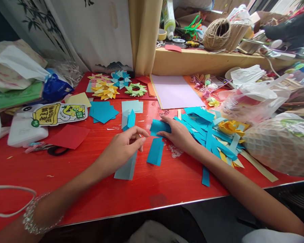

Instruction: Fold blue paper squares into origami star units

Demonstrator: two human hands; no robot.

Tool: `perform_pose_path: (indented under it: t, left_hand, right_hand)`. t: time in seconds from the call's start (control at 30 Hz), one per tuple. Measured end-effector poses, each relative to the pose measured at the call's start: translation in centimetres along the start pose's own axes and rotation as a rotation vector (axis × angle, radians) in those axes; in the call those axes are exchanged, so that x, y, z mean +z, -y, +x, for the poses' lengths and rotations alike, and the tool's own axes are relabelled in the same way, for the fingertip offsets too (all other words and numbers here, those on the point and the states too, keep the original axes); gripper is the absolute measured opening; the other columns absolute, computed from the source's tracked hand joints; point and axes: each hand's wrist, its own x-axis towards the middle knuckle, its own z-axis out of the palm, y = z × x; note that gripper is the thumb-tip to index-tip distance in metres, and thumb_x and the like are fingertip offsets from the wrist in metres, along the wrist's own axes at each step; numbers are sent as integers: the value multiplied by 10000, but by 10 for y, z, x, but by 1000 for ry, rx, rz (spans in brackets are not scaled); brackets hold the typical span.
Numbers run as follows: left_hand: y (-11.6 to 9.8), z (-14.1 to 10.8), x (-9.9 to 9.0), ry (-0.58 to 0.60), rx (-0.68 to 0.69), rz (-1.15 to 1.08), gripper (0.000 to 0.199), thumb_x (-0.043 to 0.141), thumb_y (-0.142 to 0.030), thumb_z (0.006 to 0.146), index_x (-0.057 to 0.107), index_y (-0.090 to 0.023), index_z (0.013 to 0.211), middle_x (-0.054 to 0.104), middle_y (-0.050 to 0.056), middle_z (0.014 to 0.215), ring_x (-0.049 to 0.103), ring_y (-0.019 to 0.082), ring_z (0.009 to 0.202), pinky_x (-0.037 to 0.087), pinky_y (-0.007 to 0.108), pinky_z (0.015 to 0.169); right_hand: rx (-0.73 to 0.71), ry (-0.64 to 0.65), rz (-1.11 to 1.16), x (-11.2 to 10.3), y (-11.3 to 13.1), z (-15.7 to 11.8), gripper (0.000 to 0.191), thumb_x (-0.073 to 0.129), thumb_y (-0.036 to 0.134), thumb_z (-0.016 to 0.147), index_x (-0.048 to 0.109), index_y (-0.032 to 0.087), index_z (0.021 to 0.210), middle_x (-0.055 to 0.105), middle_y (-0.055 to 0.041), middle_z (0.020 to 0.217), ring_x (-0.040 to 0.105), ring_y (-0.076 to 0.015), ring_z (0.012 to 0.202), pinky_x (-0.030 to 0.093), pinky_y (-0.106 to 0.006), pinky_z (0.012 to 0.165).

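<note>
My right hand (178,133) has its thumb and fingers at the edges of a small blue paper piece (158,127), gripping it at the table. Just below lies a creased blue paper rectangle (155,152). My left hand (129,143) hovers left of these, fingers loosely bent and apart, with nothing visible in them. Beneath and behind it are a grey-blue paper strip (125,170) and a folded blue paper piece (130,118), partly covered by the hand. Light blue paper sheets (136,106) lie farther back, beside a stack of blue paper (102,112).
Blue paper strips (207,131) are heaped to the right, near a netted bag (278,145). Folded paper wreaths (135,89) and a lilac sheet (176,91) lie at the back. At left are red paper (69,136), black-handled scissors (57,151) and a yellow-white packet (59,114).
</note>
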Motion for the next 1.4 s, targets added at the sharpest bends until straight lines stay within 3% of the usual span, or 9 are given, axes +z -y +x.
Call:
perform_pose_path:
  t: [0.37, 0.53, 0.7, 0.83, 0.93, 1.03, 1.13, 1.23, 1.4]
  left_hand:
    - [1, 2, 0, 55, -27, -33, 170, 482, -343, 866, 564, -214, 938, 532, -46, 625, 447, 90, 565, 307, 196, 471]
    - [2, 3, -2, 69, -32, -62, 160, 490, -341, 866, 567, -216, 930, 533, -52, 619, 417, 75, 534, 301, 196, 471]
    - [4, 3, -2, 18, -7, -61, 177, 507, -359, 861, 565, -222, 957, 553, -38, 711, 471, 83, 608, 347, 206, 523]
    - [3, 1, 0, -134, 64, -4, 313, 572, -426, 819, 538, -247, 1073, 561, -19, 970, 494, 87, 692, 406, 227, 614]
    - [2, 0, 0, -116, 92, 10, 241, 589, -419, 810, 587, -225, 954, 545, -42, 798, 438, 77, 605, 376, 218, 563]
    - [1, -1, -1, -109, 72, -19, 209, 576, -396, 824, 589, -197, 760, 443, -60, 589, 381, 73, 530, 323, 210, 497]
    - [1, 0, -2, -143, 42, -85, 263, 577, -412, 820, 546, -189, 683, 417, -64, 542, 371, 68, 499, 306, 201, 464]
    - [3, 3, -4, -211, 30, -132, 292, 567, -431, 822, 526, -187, 668, 428, -60, 532, 395, 71, 497, 319, 193, 457]
    - [8, 6, -3, -348, 46, -146, 183, 638, -367, 772, 573, -196, 766, 509, -47, 602, 464, 84, 511, 371, 194, 446]
  right_hand:
    - [-91, -107, -38, 7, 0, -4, 470, 601, 251, 822, 475, 118, 1255, 587, -137, 1225, 568, -295, 1092, 487, -427, 873]
    - [-90, -223, 97, -1, 5, -5, 399, 580, 145, 818, 491, 148, 1208, 623, -114, 1132, 596, -239, 1019, 496, -381, 843]
    - [-10, -317, 361, -13, 14, -6, 322, 598, 224, 825, 523, 193, 1137, 621, -71, 1097, 591, -210, 971, 494, -366, 819]
    - [-33, -161, 701, -19, 31, -16, 378, 619, 276, 819, 484, 247, 1171, 575, -41, 1144, 561, -197, 1033, 493, -353, 856]
    - [-104, 5, 781, -22, 46, -26, 464, 657, 273, 791, 465, 278, 1214, 536, -30, 1217, 522, -196, 1113, 477, -338, 906]
    - [-80, 145, 916, -24, 53, -31, 535, 661, 270, 788, 430, 296, 1270, 506, -25, 1278, 500, -188, 1154, 482, -315, 911]
    - [71, 121, 1104, -24, 50, -27, 396, 614, 288, 827, 507, 269, 1208, 549, -26, 1230, 529, -164, 1114, 494, -281, 885]
    - [228, 86, 1216, -23, 45, -22, 356, 647, 278, 798, 559, 233, 1141, 626, -25, 1007, 605, -131, 877, 534, -249, 719]
    - [274, 106, 1262, -22, 46, -21, 135, 685, 274, 760, 624, 174, 828, 625, 9, 719, 602, -94, 622, 526, -226, 587]
